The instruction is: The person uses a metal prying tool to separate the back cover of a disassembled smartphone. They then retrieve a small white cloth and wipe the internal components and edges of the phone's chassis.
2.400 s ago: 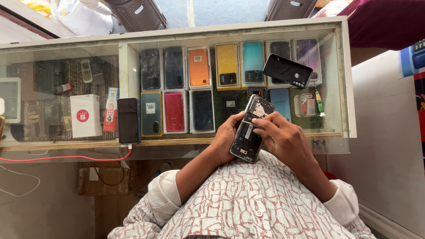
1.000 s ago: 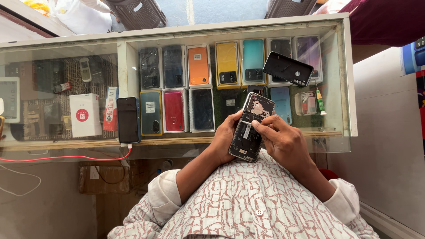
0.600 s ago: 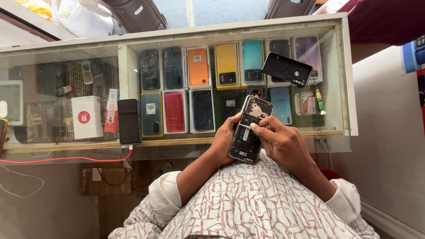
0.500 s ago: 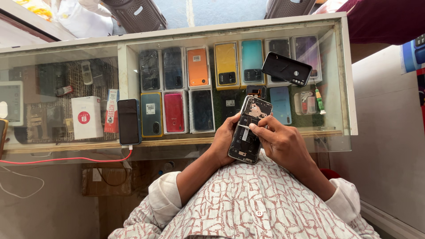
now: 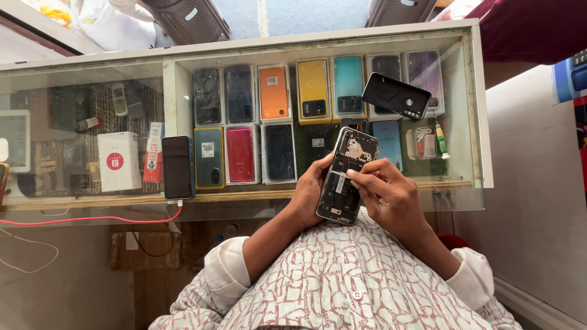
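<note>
While we look down over the glass-topped surface (image 5: 477, 122), little about it has changed from a couple of seconds ago: the rows of phone covers under the glass, the black back cover (image 5: 396, 96) lying on top near the far right, the white box (image 5: 118, 161) and the dark phone on its red charging cable (image 5: 178, 167) all sit where they did.

Closer in, the opened phone (image 5: 347, 176) is held above the near edge of the surface, tilted, its bare insides facing up. It has barely shifted in the frame (a slight drift at most).

Our left hand (image 5: 310, 194) still cradles it from the side and below, fingers clenched around its edge. Our right hand (image 5: 390, 194) is where the small change lies: its fingertips (image 5: 353, 175) have slid a little along the exposed interior and now press at the middle of the board, pinched together as if on some small part, though whether they actually grasp anything there we cannot tell. We judge the work on the phone's insides is ongoing.
</note>
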Tool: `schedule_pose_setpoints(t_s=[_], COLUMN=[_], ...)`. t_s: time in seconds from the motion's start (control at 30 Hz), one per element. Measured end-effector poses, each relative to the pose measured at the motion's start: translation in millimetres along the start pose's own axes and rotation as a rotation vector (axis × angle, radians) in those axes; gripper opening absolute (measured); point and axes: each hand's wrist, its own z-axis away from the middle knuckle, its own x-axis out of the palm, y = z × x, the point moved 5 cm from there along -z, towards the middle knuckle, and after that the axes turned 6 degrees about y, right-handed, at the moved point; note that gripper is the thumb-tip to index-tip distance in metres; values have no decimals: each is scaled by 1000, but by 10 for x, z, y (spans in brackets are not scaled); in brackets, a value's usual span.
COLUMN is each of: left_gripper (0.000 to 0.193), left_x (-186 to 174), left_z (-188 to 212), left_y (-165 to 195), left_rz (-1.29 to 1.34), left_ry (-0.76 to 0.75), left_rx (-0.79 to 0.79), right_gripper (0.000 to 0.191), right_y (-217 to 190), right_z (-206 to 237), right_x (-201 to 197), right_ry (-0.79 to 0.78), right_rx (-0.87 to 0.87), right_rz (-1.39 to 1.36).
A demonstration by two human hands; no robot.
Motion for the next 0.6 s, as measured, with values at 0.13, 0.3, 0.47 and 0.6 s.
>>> schedule_pose_setpoints(t_s=[0.13,0.3,0.47,0.6], left_gripper=[35,37,37,41], left_x=[10,16,44,86], left_z=[-2,-12,10,24], left_y=[7,30,44,61], left_rz=[-8,-46,-79,-61], left_ry=[-16,-3,-22,-55], left_rx=[-1,17,14,20], right_gripper=[33,39,39,42], right_y=[-29,-47,-34,-39], right_z=[13,3,13,30], right_x=[-20,-41,-40,-41], right_ry=[-5,24,25,18], right_rx=[12,-26,-32,-77], right_rz=[83,111,135,189])
